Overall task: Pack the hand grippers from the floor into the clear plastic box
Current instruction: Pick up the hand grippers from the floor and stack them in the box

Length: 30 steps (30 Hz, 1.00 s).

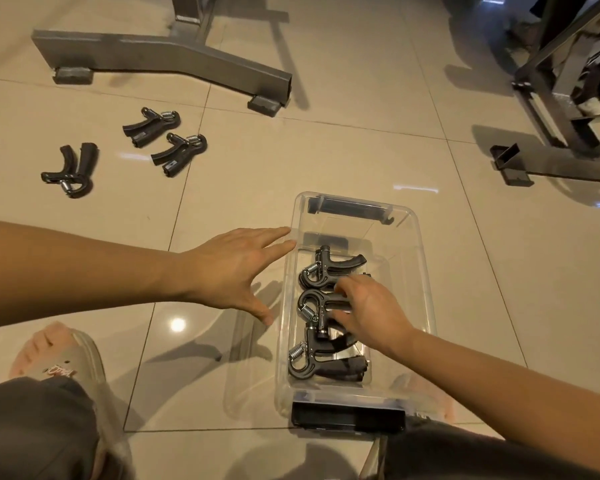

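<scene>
A clear plastic box [421,271] with black end latches stands on the tiled floor in front of me. Three black hand grippers lie in a row inside it: a far one [329,266], a middle one [317,304] and a near one [317,356]. My right hand [371,311] reaches into the box, its fingers curled around the middle gripper's handles. My left hand [238,268] is spread flat, fingers straight, fingertips at the box's left wall. Three more grippers lie on the floor at the upper left: one [71,171], a second [153,126] and a third [179,154].
A grey metal equipment base [160,58] spans the floor behind the loose grippers. Another metal frame [561,109] stands at the upper right. My sandalled left foot [59,362] is at the lower left, and my knees fill the bottom edge.
</scene>
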### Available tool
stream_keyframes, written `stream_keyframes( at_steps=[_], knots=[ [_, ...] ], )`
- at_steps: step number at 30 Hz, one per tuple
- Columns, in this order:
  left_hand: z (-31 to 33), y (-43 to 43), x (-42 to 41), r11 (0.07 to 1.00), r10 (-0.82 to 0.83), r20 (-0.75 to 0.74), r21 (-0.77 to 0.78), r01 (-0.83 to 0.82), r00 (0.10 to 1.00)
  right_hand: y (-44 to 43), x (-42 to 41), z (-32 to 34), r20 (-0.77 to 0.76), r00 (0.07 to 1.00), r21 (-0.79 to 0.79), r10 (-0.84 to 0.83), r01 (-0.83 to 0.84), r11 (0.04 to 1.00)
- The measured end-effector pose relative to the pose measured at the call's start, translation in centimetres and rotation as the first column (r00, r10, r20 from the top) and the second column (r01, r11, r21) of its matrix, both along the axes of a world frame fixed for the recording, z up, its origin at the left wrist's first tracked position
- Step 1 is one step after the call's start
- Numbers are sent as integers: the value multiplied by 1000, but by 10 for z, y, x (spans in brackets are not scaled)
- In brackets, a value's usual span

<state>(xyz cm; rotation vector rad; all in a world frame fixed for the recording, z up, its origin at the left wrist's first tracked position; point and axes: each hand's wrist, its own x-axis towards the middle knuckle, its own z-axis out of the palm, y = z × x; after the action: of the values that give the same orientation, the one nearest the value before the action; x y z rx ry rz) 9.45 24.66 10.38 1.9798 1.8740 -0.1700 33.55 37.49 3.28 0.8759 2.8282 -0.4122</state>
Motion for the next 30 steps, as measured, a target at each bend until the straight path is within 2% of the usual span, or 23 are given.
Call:
stream_keyframes(
  at_steps=[7, 13, 18, 22, 30],
  knots=[
    [106, 8, -57, 987, 89, -180, 147, -63, 980, 22, -67, 108, -249, 967, 51, -58, 73, 996],
    [187, -7, -113, 941, 297, -244, 239, -239, 923, 35, -109, 217, -244, 967, 108, 71, -46, 993],
    [225, -34, -151, 898, 431, -221, 202, -391, 875, 16, -149, 281, -328, 941, 80, 83, -59, 995],
    [218, -34, -186, 867, 492, -173, 183, -463, 853, 4, -212, 269, -367, 930, 8, 18, -16, 1000],
    [136, -5, -298, 856, 510, -115, 171, -488, 853, 9, -351, 174, -285, 945, -155, -158, 118, 981]
  ],
)
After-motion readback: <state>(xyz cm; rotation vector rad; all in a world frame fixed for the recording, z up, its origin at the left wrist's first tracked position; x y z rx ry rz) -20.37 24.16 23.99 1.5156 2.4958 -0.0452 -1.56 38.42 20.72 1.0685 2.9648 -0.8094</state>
